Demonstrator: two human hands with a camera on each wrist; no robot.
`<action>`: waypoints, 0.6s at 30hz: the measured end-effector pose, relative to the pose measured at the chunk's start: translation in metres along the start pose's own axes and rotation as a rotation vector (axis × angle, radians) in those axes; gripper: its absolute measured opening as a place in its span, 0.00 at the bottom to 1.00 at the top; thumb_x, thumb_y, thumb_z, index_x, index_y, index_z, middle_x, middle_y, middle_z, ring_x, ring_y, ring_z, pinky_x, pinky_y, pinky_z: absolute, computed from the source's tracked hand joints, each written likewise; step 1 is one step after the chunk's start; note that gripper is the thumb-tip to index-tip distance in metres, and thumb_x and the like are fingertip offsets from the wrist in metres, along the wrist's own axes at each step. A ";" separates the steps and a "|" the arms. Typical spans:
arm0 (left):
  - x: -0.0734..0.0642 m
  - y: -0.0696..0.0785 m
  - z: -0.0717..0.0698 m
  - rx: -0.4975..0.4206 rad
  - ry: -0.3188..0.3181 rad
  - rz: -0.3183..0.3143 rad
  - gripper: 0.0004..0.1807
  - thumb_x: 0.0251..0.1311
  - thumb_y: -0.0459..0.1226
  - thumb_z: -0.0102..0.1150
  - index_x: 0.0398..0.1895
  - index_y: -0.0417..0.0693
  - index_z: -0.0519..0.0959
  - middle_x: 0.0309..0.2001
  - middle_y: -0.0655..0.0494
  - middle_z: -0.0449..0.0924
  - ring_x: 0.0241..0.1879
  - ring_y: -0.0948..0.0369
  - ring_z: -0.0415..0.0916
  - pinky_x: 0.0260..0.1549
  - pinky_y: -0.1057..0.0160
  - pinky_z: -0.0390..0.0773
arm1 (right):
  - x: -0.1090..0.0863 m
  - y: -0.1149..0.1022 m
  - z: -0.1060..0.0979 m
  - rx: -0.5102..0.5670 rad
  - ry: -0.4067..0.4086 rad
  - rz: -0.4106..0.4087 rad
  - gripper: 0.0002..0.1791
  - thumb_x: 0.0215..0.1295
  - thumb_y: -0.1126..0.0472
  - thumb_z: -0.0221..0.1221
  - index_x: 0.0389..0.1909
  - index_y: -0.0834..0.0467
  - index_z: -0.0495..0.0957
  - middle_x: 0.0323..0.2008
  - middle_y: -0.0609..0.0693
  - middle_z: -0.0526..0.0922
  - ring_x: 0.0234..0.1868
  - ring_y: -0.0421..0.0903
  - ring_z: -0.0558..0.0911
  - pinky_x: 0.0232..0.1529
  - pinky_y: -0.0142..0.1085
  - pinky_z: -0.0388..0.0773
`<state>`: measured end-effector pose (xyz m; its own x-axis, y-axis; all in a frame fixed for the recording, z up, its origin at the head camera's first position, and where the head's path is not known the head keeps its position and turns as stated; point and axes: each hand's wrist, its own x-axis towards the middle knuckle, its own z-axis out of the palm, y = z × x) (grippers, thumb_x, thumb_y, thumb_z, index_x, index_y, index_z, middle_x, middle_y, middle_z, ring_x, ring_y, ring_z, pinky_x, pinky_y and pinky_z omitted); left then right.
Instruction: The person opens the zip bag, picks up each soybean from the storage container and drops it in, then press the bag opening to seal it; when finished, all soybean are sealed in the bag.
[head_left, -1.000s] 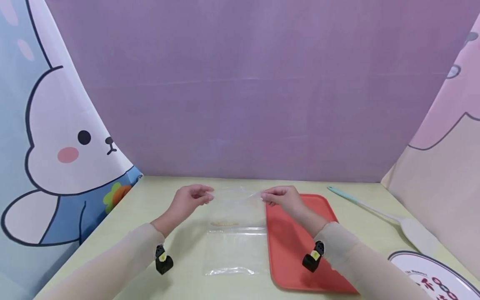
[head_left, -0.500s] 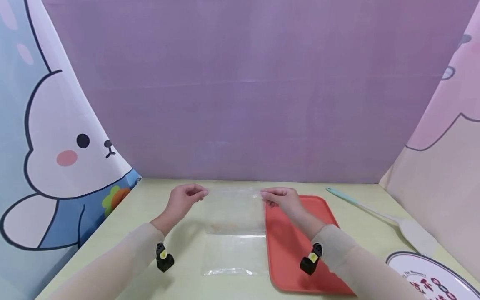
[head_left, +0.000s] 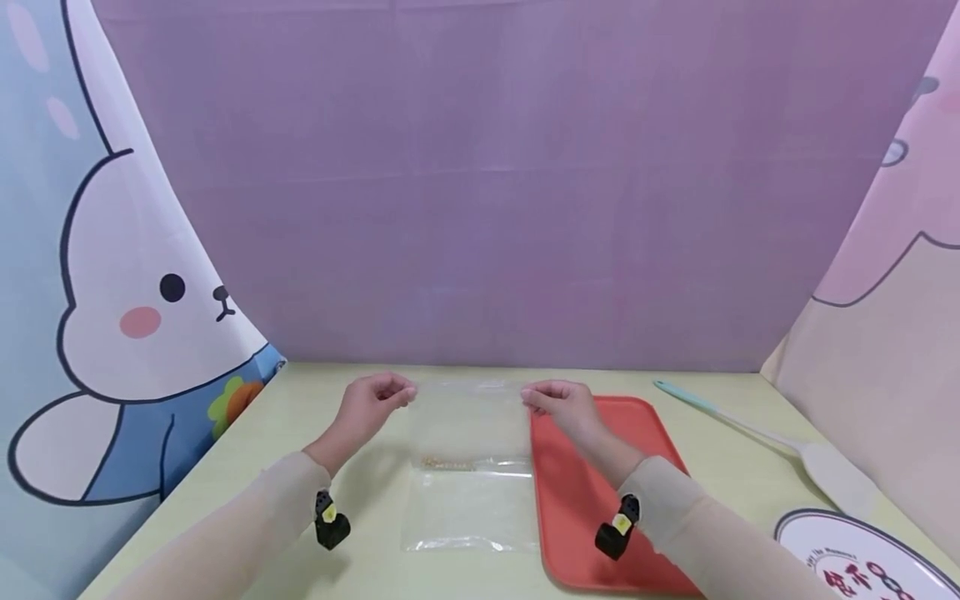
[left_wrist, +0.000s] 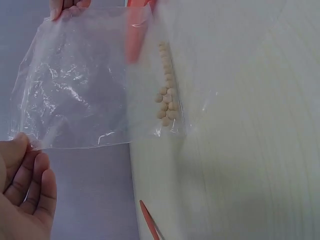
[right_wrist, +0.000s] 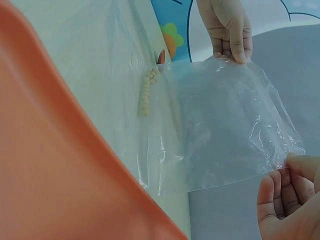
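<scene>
A clear plastic bag [head_left: 471, 421] hangs stretched between both hands. Its upper left corner is pinched between thumb and fingers of my left hand [head_left: 367, 410]. The upper right corner is pinched by my right hand [head_left: 570, 408]. Small round beige balls [left_wrist: 167, 95] lie along the bag's bottom seam, gathered toward the left side. They also show as beige balls [right_wrist: 146, 92] in the right wrist view. Below the bag, a second clear plastic sheet or bag [head_left: 471, 512] lies flat on the table. The two overlap in the head view, so where they part is hard to see.
A red-orange tray [head_left: 600, 533] lies right of the bag, partly under my right forearm. Farther right is a spatula [head_left: 757, 432] with a teal handle end and pale blade. A white plate [head_left: 825, 542] with red markings sits front right. A purple backdrop [head_left: 480, 208] rises behind the table.
My left hand has moved slightly left and now pinches the bag's corner. The bag's top edge, slanted and loose a second ago, is now straight. My right hand stays nearly in place.
</scene>
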<state>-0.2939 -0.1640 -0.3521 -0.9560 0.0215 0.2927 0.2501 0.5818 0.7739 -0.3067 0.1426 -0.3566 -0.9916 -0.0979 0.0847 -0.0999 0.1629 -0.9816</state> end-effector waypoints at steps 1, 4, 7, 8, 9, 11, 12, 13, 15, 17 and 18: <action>0.000 -0.001 0.000 0.000 -0.005 0.004 0.07 0.62 0.40 0.62 0.38 0.46 0.84 0.34 0.49 0.84 0.33 0.63 0.78 0.33 0.65 0.78 | 0.000 0.000 0.000 0.000 -0.004 0.000 0.15 0.64 0.59 0.63 0.44 0.66 0.83 0.28 0.44 0.86 0.34 0.45 0.83 0.39 0.34 0.82; -0.001 -0.002 -0.001 0.036 -0.019 0.036 0.08 0.62 0.41 0.62 0.39 0.48 0.84 0.35 0.52 0.85 0.33 0.64 0.78 0.34 0.64 0.79 | -0.001 0.001 0.000 0.001 -0.025 -0.005 0.14 0.64 0.59 0.63 0.44 0.66 0.83 0.29 0.45 0.85 0.34 0.44 0.83 0.40 0.35 0.82; -0.002 -0.003 -0.003 0.097 -0.028 0.096 0.12 0.59 0.44 0.66 0.43 0.48 0.83 0.37 0.54 0.85 0.36 0.62 0.80 0.36 0.63 0.80 | -0.001 0.002 0.000 -0.002 -0.052 -0.011 0.14 0.64 0.58 0.63 0.43 0.66 0.83 0.29 0.46 0.85 0.36 0.48 0.83 0.41 0.35 0.82; -0.002 -0.002 -0.004 0.120 -0.035 0.122 0.15 0.58 0.44 0.67 0.45 0.47 0.82 0.39 0.54 0.85 0.37 0.60 0.80 0.37 0.62 0.81 | -0.001 0.003 -0.001 -0.005 -0.058 -0.008 0.14 0.64 0.58 0.63 0.43 0.66 0.83 0.30 0.46 0.85 0.37 0.50 0.83 0.41 0.35 0.82; -0.003 -0.001 -0.004 0.141 -0.046 0.146 0.18 0.57 0.45 0.68 0.48 0.46 0.82 0.41 0.53 0.85 0.40 0.58 0.80 0.40 0.60 0.82 | -0.001 0.003 -0.001 -0.006 -0.065 -0.006 0.14 0.64 0.59 0.63 0.43 0.66 0.83 0.30 0.46 0.85 0.38 0.52 0.83 0.41 0.35 0.82; -0.003 0.004 -0.003 0.166 -0.070 0.177 0.24 0.55 0.45 0.69 0.54 0.45 0.79 0.48 0.50 0.83 0.47 0.54 0.80 0.45 0.57 0.83 | -0.001 0.004 -0.001 -0.010 -0.075 -0.006 0.14 0.64 0.59 0.62 0.43 0.66 0.83 0.30 0.47 0.85 0.40 0.53 0.83 0.41 0.35 0.82; -0.002 0.008 -0.002 0.187 -0.082 0.194 0.26 0.55 0.45 0.69 0.56 0.45 0.78 0.52 0.50 0.82 0.51 0.53 0.79 0.47 0.56 0.82 | -0.001 0.005 -0.001 -0.011 -0.079 -0.007 0.14 0.64 0.59 0.62 0.43 0.66 0.83 0.31 0.47 0.86 0.39 0.52 0.83 0.41 0.36 0.82; -0.001 0.013 0.000 0.219 -0.095 0.215 0.28 0.55 0.46 0.69 0.58 0.46 0.77 0.55 0.50 0.80 0.55 0.52 0.77 0.51 0.54 0.81 | -0.001 0.005 -0.001 -0.007 -0.079 -0.002 0.13 0.64 0.59 0.62 0.43 0.66 0.83 0.31 0.46 0.86 0.39 0.51 0.83 0.41 0.36 0.82; 0.001 0.024 0.005 0.280 -0.120 0.263 0.30 0.55 0.46 0.69 0.60 0.46 0.75 0.59 0.50 0.78 0.60 0.50 0.73 0.56 0.51 0.78 | 0.000 0.006 -0.001 -0.001 -0.080 -0.001 0.13 0.64 0.60 0.62 0.43 0.66 0.83 0.31 0.46 0.86 0.37 0.47 0.83 0.41 0.36 0.82; 0.005 0.037 0.013 0.340 -0.146 0.319 0.29 0.56 0.47 0.68 0.60 0.47 0.75 0.61 0.50 0.76 0.63 0.50 0.71 0.60 0.49 0.74 | -0.001 0.006 0.000 -0.001 -0.084 -0.004 0.14 0.64 0.59 0.62 0.44 0.67 0.83 0.31 0.47 0.86 0.36 0.45 0.83 0.41 0.36 0.83; 0.008 0.043 0.018 0.369 -0.167 0.348 0.29 0.57 0.47 0.67 0.60 0.47 0.76 0.61 0.51 0.76 0.63 0.50 0.71 0.62 0.49 0.72 | -0.001 0.005 0.000 0.000 -0.087 -0.003 0.15 0.64 0.59 0.62 0.44 0.67 0.82 0.31 0.47 0.86 0.35 0.44 0.83 0.41 0.36 0.83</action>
<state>-0.2935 -0.1243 -0.3267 -0.8453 0.3757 0.3799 0.5146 0.7638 0.3896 -0.3067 0.1438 -0.3618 -0.9804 -0.1835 0.0720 -0.1025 0.1626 -0.9814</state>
